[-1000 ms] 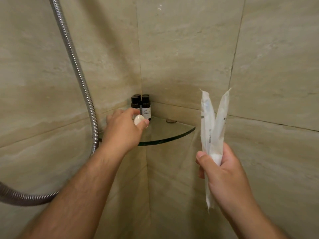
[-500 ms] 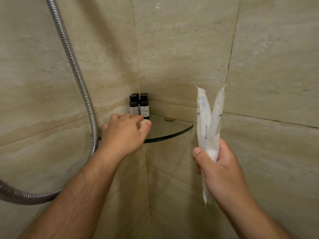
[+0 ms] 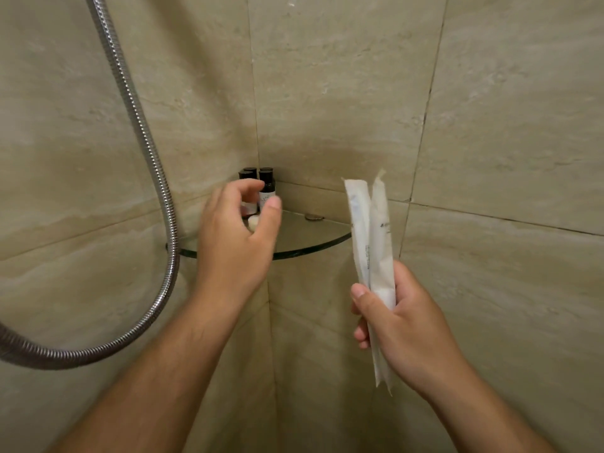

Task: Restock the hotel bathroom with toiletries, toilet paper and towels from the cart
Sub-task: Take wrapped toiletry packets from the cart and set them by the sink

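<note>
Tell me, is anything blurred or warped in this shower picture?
Head view: the left hand is motion-blurred at its fingertips; the right hand and its two white paper-wrapped packets look sharper; grout lines in the beige tile wall seem bowed by the wide lens.

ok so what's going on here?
A person is restocking a shower corner. The left hand hovers open over the glass shelf, gripping nothing; a small white soap lies on the glass in front of the dark bottles. The right hand holds two white packets upright, not yet put down.
</note>
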